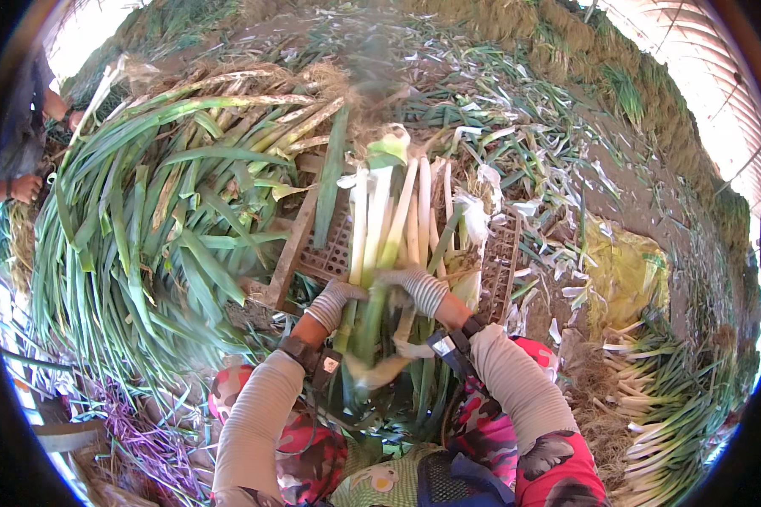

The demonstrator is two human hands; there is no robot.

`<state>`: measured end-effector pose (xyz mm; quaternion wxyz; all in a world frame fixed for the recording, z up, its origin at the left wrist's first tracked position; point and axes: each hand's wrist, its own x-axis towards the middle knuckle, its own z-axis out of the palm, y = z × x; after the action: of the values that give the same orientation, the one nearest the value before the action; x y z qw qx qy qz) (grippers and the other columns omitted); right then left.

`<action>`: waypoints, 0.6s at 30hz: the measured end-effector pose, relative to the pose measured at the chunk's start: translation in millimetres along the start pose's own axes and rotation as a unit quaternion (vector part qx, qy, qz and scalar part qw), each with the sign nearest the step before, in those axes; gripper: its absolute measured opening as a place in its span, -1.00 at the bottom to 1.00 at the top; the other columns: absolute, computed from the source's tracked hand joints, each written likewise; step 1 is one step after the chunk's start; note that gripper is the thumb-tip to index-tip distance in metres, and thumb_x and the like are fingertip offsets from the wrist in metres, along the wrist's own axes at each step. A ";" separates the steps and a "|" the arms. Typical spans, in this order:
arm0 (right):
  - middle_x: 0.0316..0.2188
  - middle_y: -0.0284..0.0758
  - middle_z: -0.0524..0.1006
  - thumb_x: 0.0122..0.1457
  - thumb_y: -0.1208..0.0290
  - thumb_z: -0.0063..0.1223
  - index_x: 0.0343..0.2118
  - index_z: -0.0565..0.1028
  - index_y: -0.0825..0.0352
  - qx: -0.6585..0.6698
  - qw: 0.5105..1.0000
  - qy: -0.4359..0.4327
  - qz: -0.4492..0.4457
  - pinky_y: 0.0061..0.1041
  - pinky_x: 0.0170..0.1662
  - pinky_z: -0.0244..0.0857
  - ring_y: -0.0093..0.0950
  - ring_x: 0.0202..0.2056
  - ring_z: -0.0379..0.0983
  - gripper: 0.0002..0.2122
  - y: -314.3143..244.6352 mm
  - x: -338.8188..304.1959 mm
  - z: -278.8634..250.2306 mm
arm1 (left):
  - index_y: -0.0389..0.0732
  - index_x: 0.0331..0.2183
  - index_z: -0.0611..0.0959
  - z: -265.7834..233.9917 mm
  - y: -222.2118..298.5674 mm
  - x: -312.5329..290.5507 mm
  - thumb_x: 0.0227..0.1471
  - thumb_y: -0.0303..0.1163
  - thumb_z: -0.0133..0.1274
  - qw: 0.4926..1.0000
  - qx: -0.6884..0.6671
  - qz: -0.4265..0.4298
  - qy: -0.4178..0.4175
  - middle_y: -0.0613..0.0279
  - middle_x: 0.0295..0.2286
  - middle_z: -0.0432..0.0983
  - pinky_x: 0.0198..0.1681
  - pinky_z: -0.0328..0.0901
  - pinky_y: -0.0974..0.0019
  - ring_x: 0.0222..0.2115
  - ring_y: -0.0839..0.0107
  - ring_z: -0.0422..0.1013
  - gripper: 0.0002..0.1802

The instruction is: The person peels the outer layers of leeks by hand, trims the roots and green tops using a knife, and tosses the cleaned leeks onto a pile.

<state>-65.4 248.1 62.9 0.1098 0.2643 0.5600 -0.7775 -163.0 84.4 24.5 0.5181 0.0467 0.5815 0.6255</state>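
Note:
My left hand [336, 302], in a striped knit glove, is closed on the green part of a leek. My right hand [416, 289], gloved alike, is closed around the same leek [392, 230] just across from it, its fingers partly hidden. White-stemmed leeks [360, 224] lie side by side in front of me, roots pointing away. They rest over a brown perforated crate [330, 252]. Below my hands the green leaves and a pale peeled strip [380, 372] are blurred by motion.
A large heap of untrimmed leeks [135, 228] lies to the left. Cleaned leeks [651, 431] are stacked at lower right, beside a yellow mesh sack [626, 275]. Scattered leaf scraps [516, 93] cover the ground ahead. Another person's hand [25, 188] shows at far left.

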 end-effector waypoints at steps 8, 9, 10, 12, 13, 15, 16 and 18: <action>-0.50 -0.20 0.51 -0.13 0.16 0.17 -0.28 0.48 0.43 -0.324 0.927 0.189 -0.007 -0.47 -0.41 0.34 -0.43 -0.61 0.39 -0.57 -22.7 -0.6 -10.4 | -0.41 -0.15 0.37 -4.4 72.4 -92.9 -0.33 -0.57 0.11 0.990 -0.058 0.130 -0.011 0.13 -0.49 0.47 -0.52 0.39 0.35 -0.59 0.31 0.44 -0.43; -0.55 -0.17 0.51 -0.16 0.15 0.14 -0.33 0.48 0.43 -0.383 0.900 0.206 -0.012 -0.46 -0.36 0.35 -0.45 -0.52 0.43 -0.58 -20.7 0.3 -26.3 | -0.42 -0.13 0.33 -4.0 74.3 -94.9 -0.37 -0.55 0.15 0.985 -0.083 0.153 -0.019 0.09 -0.53 0.44 -0.54 0.39 0.31 -0.61 0.27 0.43 -0.36; -0.55 -0.17 0.51 -0.16 0.15 0.14 -0.33 0.48 0.43 -0.382 0.902 0.200 -0.016 -0.46 -0.36 0.35 -0.45 -0.52 0.43 -0.58 -21.7 1.3 -22.9 | -0.42 -0.16 0.35 -25.7 73.2 -93.8 -0.41 -0.52 0.18 0.984 -0.032 0.172 -0.047 0.08 -0.53 0.43 -0.52 0.40 0.29 -0.60 0.27 0.43 -0.35; -0.54 -0.19 0.51 -0.18 0.19 0.16 -0.38 0.48 0.43 -0.381 0.897 0.185 -0.124 -0.42 -0.33 0.34 -0.43 -0.48 0.43 -0.62 -20.5 1.2 -19.4 | -0.41 -0.16 0.35 -39.2 67.4 -98.1 -0.43 -0.50 0.19 0.982 -0.016 0.180 -0.058 0.07 -0.53 0.42 -0.50 0.41 0.27 -0.59 0.26 0.43 -0.34; -0.52 -0.17 0.50 -0.18 0.25 0.15 -0.37 0.45 0.44 -0.345 0.912 0.173 -0.138 -0.44 -0.31 0.35 -0.39 -0.48 0.43 -0.64 -19.4 1.5 -18.4 | -0.41 -0.16 0.35 -34.8 65.8 -97.7 -0.42 -0.50 0.19 0.982 -0.034 0.180 -0.050 0.09 -0.52 0.43 -0.49 0.41 0.28 -0.59 0.26 0.44 -0.34; -0.51 -0.14 0.50 -0.16 0.29 0.12 -0.33 0.43 0.46 -0.298 0.931 0.183 -0.102 -0.45 -0.30 0.36 -0.37 -0.48 0.42 -0.64 -12.8 6.0 -6.1 | -0.41 -0.14 0.36 -21.8 62.2 -95.2 -0.37 -0.51 0.17 0.984 -0.024 0.175 -0.024 0.11 -0.47 0.47 -0.47 0.41 0.31 -0.56 0.28 0.45 -0.37; -0.50 -0.12 0.49 -0.14 0.33 0.09 -0.30 0.41 0.47 -0.250 0.946 0.194 -0.068 -0.45 -0.29 0.37 -0.36 -0.48 0.42 -0.64 -18.1 6.0 11.0 | -0.42 -0.14 0.37 -12.3 61.5 -99.9 -0.34 -0.55 0.14 0.988 -0.018 0.153 0.020 0.11 -0.45 0.49 -0.46 0.40 0.35 -0.53 0.32 0.45 -0.41; -0.45 -0.02 0.49 -0.12 0.39 0.05 -0.23 0.37 0.52 -0.399 0.888 0.228 -0.020 -0.43 -0.26 0.38 -0.28 -0.40 0.47 -0.62 -16.7 10.3 36.2 | -0.39 -0.12 0.40 -21.5 35.1 -75.7 -0.32 -0.61 0.12 0.996 -0.039 0.086 -0.003 0.10 -0.46 0.50 -0.43 0.40 0.37 -0.50 0.33 0.46 -0.42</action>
<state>-92.2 221.6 79.4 0.0599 0.3568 0.8376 -0.4093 -163.3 24.1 86.1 0.4657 0.0775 0.5488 0.6898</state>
